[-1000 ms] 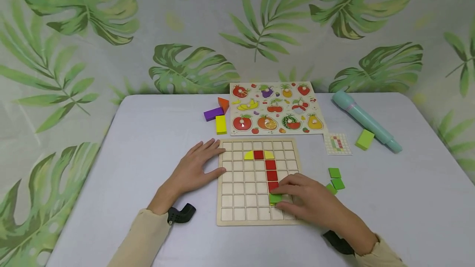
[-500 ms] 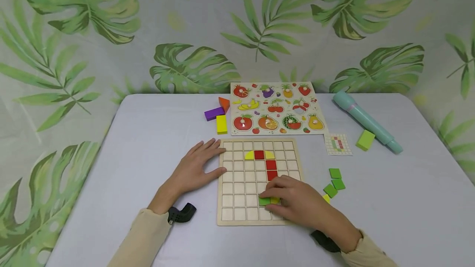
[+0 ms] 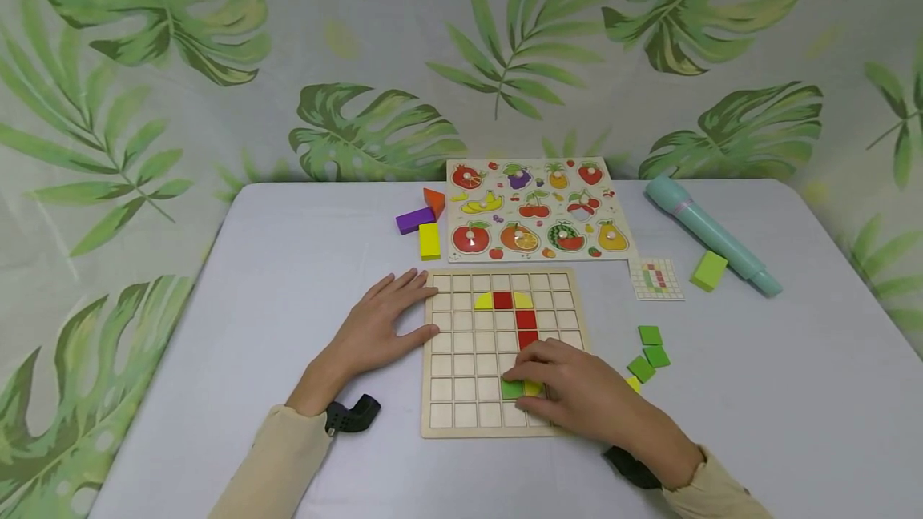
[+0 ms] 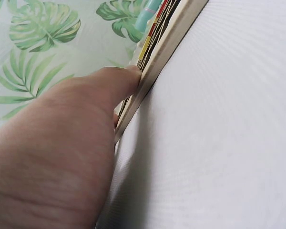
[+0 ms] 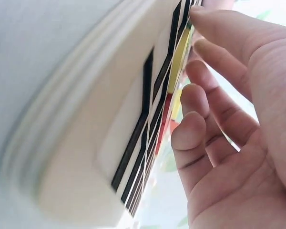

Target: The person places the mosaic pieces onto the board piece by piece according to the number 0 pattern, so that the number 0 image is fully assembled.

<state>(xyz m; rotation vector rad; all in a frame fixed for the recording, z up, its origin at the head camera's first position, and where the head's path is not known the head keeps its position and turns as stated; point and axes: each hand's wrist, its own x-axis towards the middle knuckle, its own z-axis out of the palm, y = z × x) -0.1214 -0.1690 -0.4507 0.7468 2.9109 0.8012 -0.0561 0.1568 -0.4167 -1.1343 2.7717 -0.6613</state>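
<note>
While the left hand (image 3: 375, 331) lies flat against the grid board (image 3: 461, 391), right fingers (image 3: 537, 359) press, straight and together, on the green tile (image 3: 512, 390).

Staged play table: leaf-print backdrop (image 3: 216, 62), fruit puzzle (image 3: 534, 211), toy blocks (image 3: 425, 223).

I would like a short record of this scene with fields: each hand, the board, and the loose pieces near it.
left hand: flat on the table, thumb against the left edge of the wooden grid board
right hand: fingertips press a green square tile into the board
board: holds red and yellow tiles
loose green tiles: right of the board
</note>
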